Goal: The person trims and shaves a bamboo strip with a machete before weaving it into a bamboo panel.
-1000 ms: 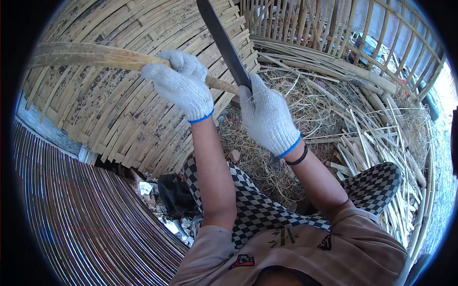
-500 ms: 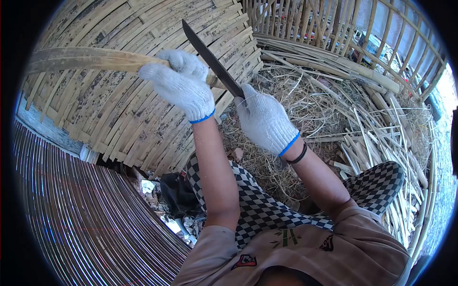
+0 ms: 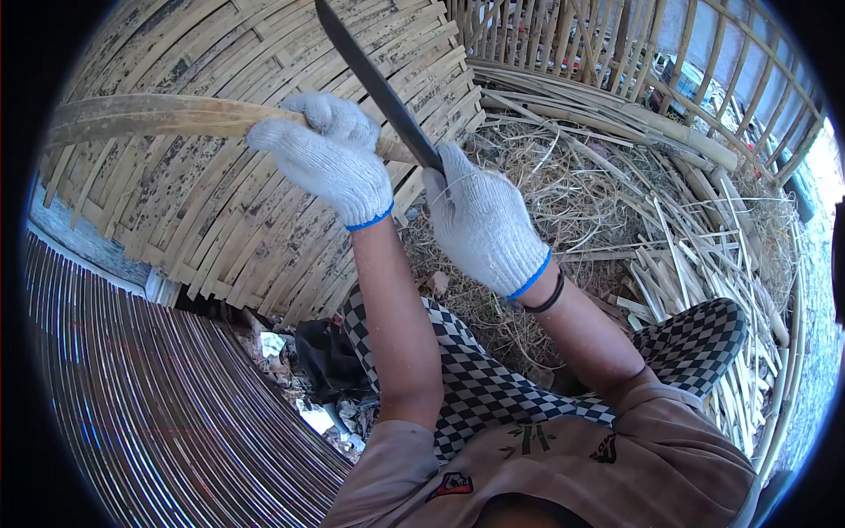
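My left hand, in a white knit glove with a blue cuff, is closed around a long bamboo strip. The strip runs out to the left edge of the view, and its short end shows just right of the glove. In a matching glove, my right hand grips a machete; its handle is hidden in the fist. The dark blade points up and to the left, crossing right by the strip's short end.
A woven bamboo panel lies behind my left hand. Shavings cover the ground between my legs, and split bamboo pieces are piled at the right. A bamboo fence stands at the back. Dark ridged slats fill the lower left.
The machete and my right hand have moved slightly up and left, the blade tip now reaching the top edge. My left hand has shifted a little left with the bamboo strip.
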### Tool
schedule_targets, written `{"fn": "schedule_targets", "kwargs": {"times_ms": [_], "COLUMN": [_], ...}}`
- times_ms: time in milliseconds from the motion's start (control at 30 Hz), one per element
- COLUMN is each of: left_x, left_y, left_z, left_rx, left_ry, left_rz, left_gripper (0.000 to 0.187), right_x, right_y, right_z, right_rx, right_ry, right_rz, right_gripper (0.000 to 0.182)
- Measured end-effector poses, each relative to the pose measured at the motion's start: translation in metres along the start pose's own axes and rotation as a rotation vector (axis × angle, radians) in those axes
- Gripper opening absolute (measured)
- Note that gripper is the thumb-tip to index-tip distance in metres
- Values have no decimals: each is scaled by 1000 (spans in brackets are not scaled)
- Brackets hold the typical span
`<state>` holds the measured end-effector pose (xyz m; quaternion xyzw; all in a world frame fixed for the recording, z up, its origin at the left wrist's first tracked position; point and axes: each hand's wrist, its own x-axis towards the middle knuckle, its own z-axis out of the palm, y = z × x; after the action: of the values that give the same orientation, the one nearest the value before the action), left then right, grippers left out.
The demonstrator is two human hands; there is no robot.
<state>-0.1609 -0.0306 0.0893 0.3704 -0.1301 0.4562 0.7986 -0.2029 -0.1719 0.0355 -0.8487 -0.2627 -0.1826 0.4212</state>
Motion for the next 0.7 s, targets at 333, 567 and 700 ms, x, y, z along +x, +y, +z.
{"fn": "schedule_targets", "kwargs": {"times_ms": [333, 567, 700], "left_x": [14, 42, 35], "left_y": [7, 9, 16], "left_z": [-13, -69, -67], "left_rx": [0, -280, -229], "left_ry": [-151, -472, -393], "left_rz": [-21, -116, -88], "left_gripper": [76, 78, 78], "right_x": [12, 19, 17], "right_y": [14, -1, -5], "right_z": [29, 49, 60], "right_rx": [37, -22, -30], "right_ry": [-52, -83, -63], "right_rz": [-4, -73, -90], "right_gripper": [22, 18, 19]}}
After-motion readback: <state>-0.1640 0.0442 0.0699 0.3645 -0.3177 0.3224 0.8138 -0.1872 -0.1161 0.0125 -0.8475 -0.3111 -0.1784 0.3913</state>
